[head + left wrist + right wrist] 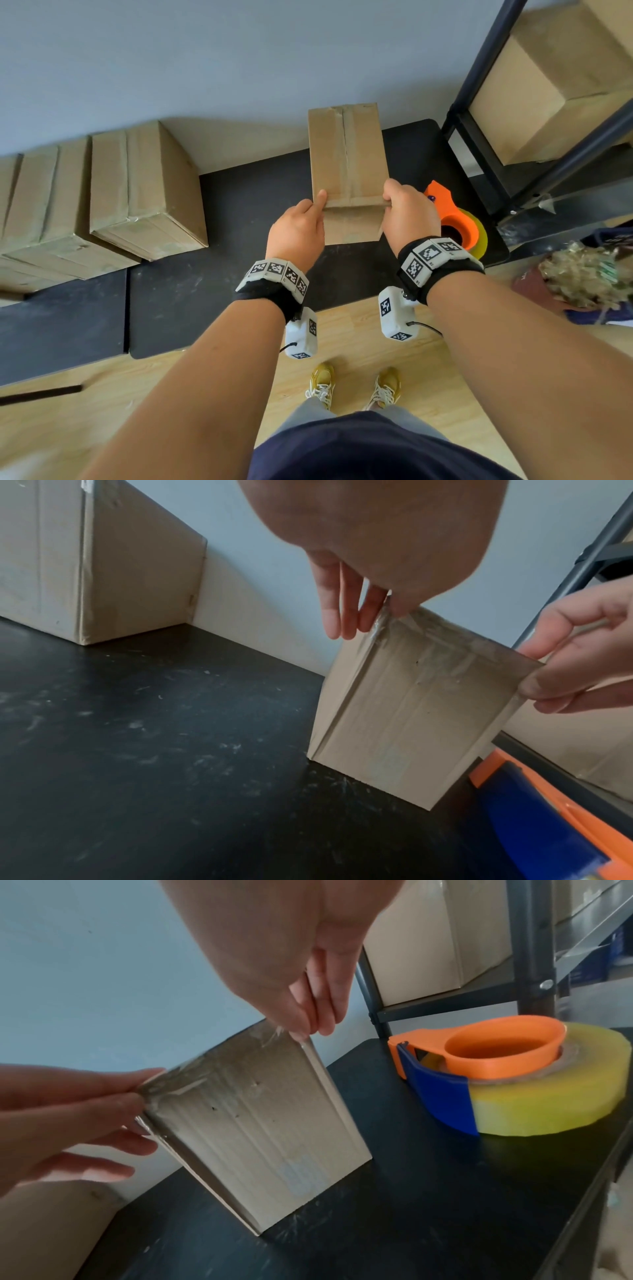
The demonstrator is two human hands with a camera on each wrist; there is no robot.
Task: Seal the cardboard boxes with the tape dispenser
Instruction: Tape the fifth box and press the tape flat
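I pinch the near top corners of the small cardboard box point(347, 171) between thumb and fingers, my left hand point(297, 230) on one corner, my right hand point(409, 214) on the other; it stands on the black table point(212, 274). It looks light and stiff, with glossy, probably slippery tape over the edge, so corners suit best. The orange tape dispenser point(496, 1074), with its yellow roll, lies just beside my right hand.
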